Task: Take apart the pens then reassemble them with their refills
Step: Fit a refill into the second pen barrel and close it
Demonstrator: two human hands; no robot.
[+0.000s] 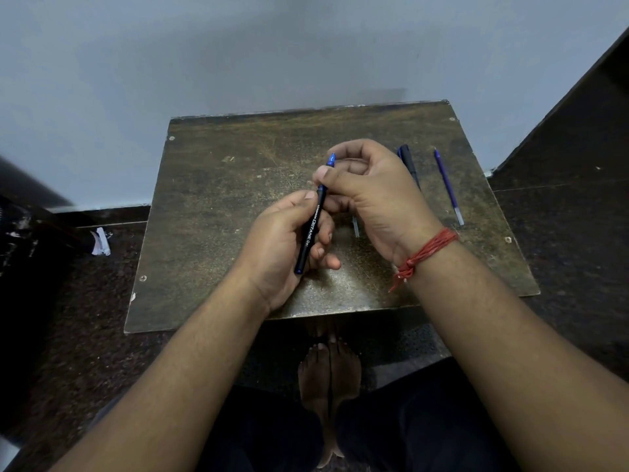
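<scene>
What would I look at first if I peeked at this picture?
Probably the two hands in the middle: the left hand holds a black pen while the right hand pinches its blue tip end. Next, the red thread on the right wrist, and a purple refill lying on the table at the right.

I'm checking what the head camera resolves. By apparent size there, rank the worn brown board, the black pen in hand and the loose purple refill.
1. Worn brown board.
2. Black pen and purple refill: similar length, unranked.

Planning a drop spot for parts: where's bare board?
Free: the worn brown board's left half, from its left edge to the left hand. Crowded: right side, with the right hand, black pen body and purple refill.
</scene>
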